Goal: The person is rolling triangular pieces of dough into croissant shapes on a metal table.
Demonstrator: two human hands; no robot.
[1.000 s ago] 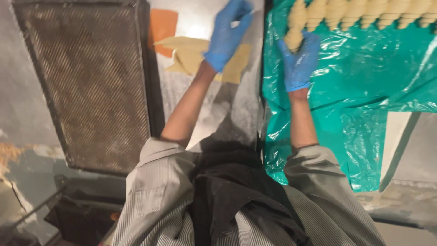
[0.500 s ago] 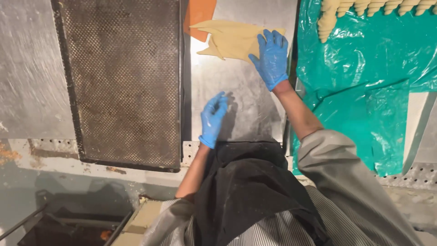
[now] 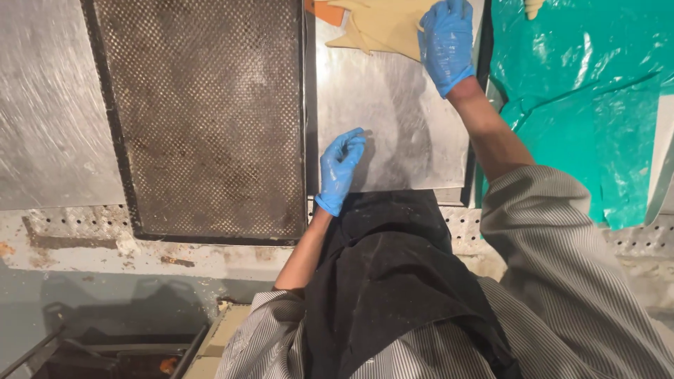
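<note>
- While the right hand has come off the green sheet, it now lies spread on the dough piece.
- Left hand dropped nearer, fingers loosely together on the steel tray.
- Dough sits under right palm; handling has shifted there.

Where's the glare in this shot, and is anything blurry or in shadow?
Head view: glare streaks the green plastic sheet and the metal sheet; the left hand casts a soft shadow on that metal; both gloves look sharp; the bottom-left corner is dark.
</note>
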